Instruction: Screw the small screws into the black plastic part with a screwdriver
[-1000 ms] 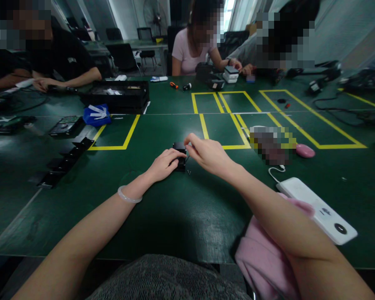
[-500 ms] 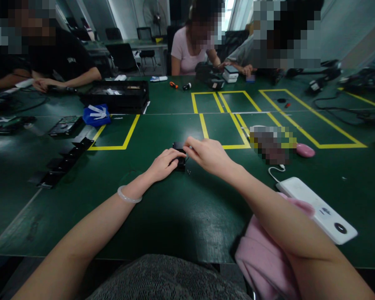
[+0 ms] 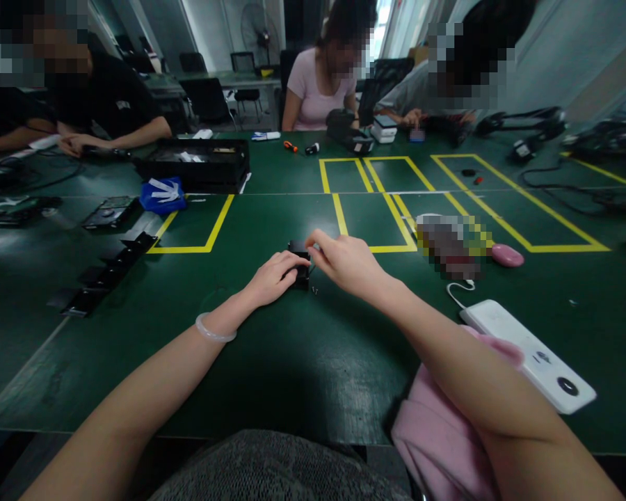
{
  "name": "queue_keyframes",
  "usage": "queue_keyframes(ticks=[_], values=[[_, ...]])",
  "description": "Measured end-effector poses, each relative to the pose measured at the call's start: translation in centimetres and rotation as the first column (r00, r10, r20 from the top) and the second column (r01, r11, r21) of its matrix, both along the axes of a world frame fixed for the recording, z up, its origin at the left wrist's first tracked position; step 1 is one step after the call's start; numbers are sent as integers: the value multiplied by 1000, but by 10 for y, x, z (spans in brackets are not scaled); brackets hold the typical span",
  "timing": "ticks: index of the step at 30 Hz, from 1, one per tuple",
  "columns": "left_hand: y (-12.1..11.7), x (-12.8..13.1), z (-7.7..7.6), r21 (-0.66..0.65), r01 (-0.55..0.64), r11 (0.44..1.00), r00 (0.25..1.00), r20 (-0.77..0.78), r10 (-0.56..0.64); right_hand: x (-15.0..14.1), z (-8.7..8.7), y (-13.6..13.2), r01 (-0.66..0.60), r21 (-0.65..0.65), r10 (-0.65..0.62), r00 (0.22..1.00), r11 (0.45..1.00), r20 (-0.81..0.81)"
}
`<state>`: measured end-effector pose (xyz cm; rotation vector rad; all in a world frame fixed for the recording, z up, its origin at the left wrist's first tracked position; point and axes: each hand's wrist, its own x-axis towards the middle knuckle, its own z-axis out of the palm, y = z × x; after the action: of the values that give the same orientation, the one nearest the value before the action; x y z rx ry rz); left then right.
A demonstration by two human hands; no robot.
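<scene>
Moved: pink-shirt person [image 3: 318, 94] across from us pulled an arm back from the stacked white boxes [image 3: 384, 130]
Our left hand [image 3: 276, 277]: fingers over the small black part [image 3: 303, 280], gripping it
Our right hand [image 3: 344, 261]: pinched around a thin tool [image 3: 313, 266], mostly hidden, tbh
Black part: on the tabletop [image 3: 334, 362] right in front of us, tiny screws [image 3: 314, 290] just beside it

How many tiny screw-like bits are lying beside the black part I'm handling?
2 visible: one tiny bit and a second bit close together, just right of the near end of the black part. Others may be hidden by the right hand.
</scene>
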<state>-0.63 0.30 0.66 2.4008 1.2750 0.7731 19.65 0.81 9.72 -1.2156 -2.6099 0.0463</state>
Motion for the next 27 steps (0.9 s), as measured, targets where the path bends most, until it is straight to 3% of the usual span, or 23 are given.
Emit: queue_keyframes(ticks=[5, 11, 17, 23, 27], values=[[1, 0, -1, 15, 0, 1000, 1000, -6, 0, 0, 1, -1, -36, -15, 35, 998, 999, -61], [1, -1, -2, 17, -1, 1000, 1000, -18, 1, 0, 3, -1, 7, -29, -7, 1000, 1000, 7], [1, 0, 0, -3, -2, 1000, 1000, -21, 2, 1, 0, 0, -24, -29, 22, 998, 999, -59], [1, -1, -1, -8, 0, 1000, 1000, -8, 0, -1, 2, 0, 28, -30, -27, 999, 999, 22], [1, -1, 0, -21, 0, 1000, 1000, -6, 0, -1, 0, 0, 9, -24, -10, 999, 1000, -36]])
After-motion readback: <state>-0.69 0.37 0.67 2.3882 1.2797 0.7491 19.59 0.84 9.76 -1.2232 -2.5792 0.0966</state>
